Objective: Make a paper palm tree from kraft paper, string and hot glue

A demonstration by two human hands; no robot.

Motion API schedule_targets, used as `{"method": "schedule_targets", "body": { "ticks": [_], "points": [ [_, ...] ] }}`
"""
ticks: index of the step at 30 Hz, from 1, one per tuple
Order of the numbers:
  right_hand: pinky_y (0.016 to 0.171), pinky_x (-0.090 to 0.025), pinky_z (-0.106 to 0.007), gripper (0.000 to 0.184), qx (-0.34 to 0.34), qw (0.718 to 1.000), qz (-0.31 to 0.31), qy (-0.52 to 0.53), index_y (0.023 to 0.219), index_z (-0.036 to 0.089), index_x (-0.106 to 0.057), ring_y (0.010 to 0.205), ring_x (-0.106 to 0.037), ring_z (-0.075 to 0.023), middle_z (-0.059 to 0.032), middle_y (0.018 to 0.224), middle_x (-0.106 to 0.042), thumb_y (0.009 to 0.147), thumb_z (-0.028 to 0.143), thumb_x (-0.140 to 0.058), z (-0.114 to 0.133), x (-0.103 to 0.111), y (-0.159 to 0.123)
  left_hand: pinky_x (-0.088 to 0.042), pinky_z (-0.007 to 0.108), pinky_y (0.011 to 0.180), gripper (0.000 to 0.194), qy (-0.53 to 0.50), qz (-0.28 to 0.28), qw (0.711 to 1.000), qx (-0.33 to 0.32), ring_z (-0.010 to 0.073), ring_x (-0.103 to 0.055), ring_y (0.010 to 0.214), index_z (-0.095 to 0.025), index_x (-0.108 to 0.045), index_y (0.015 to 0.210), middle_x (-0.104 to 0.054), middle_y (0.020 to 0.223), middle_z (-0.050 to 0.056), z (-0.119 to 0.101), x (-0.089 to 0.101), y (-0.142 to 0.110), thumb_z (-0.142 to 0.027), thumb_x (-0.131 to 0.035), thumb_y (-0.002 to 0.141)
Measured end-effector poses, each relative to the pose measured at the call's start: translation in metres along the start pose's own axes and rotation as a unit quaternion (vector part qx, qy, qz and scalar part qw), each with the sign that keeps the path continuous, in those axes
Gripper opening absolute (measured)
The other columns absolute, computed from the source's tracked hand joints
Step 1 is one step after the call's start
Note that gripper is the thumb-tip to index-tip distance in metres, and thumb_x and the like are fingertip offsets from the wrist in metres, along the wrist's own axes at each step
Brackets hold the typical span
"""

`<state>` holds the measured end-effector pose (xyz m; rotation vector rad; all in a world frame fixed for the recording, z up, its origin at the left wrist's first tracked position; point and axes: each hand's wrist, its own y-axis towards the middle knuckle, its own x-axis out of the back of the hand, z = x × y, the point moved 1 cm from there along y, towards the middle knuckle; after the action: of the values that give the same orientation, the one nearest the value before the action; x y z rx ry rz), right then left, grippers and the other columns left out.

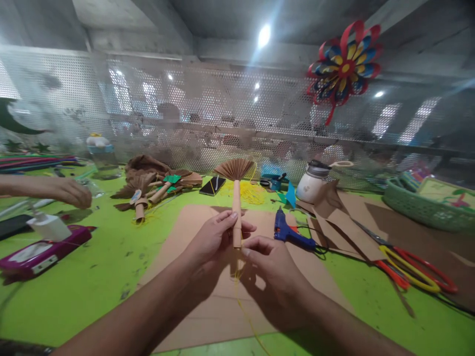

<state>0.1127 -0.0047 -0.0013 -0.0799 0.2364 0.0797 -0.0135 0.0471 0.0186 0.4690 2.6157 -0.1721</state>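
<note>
A brown paper tube (pixel 236 207) stands nearly upright over a cardboard sheet (pixel 178 291), with a pleated paper fan (pixel 235 169) spreading from its top end. My left hand (pixel 218 230) is closed around the tube's lower half, thumb in front. At the tube's bottom end, the fingertips of my right hand (pixel 265 252) pinch a thin yellow string (pixel 243 307). This string hangs below the tube and trails towards the front edge. Just right of the hands lies a blue glue gun (pixel 291 233).
Scissors (pixel 404 262) and cardboard pieces (pixel 334 222) lie right, by a green basket (pixel 426 205). Behind are a phone (pixel 213 186), yellow string pile (pixel 248 192) and white jug (pixel 313 183). Left are paper figures (pixel 148 193), a purple power strip (pixel 46 252) and another person's hand (pixel 72 192).
</note>
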Motion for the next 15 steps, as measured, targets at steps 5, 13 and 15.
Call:
{"method": "schedule_targets", "body": {
  "ticks": [5, 13, 15],
  "points": [
    [0.048, -0.030, -0.021, 0.017, 0.018, 1.000, -0.005, -0.013, 0.066, 0.014, -0.064, 0.050, -0.041, -0.0069, 0.0036, 0.057, -0.053, 0.066, 0.027, -0.074, -0.002, 0.006, 0.005, -0.053, 0.031, 0.070, 0.015, 0.021, -0.044, 0.999, -0.008, 0.0194, -0.067, 0.071, -0.012, -0.061, 0.080, -0.071, 0.075, 0.010, -0.006, 0.001, 0.001, -0.022, -0.052, 0.088],
    [0.049, -0.034, -0.022, 0.014, 0.002, 0.999, 0.007, -0.037, 0.069, 0.015, -0.061, 0.053, -0.048, -0.0094, -0.0004, 0.066, -0.058, 0.068, 0.026, -0.069, 0.002, 0.009, 0.001, -0.053, 0.030, 0.071, 0.013, 0.002, -0.072, 0.997, -0.023, 0.0174, -0.066, 0.069, -0.014, -0.058, 0.080, -0.070, 0.072, 0.009, -0.005, 0.008, 0.008, -0.023, -0.054, 0.088],
    [0.052, -0.037, -0.023, 0.011, 0.061, 0.994, -0.010, -0.086, 0.061, 0.016, -0.059, 0.059, -0.050, -0.0099, -0.0028, 0.078, -0.059, 0.066, 0.021, -0.067, 0.007, 0.013, 0.002, -0.052, 0.028, 0.069, 0.011, 0.016, -0.082, 0.996, -0.038, 0.0175, -0.067, 0.072, -0.014, -0.057, 0.080, -0.071, 0.076, 0.009, -0.005, 0.011, 0.009, -0.022, -0.055, 0.088]
  ]
}}
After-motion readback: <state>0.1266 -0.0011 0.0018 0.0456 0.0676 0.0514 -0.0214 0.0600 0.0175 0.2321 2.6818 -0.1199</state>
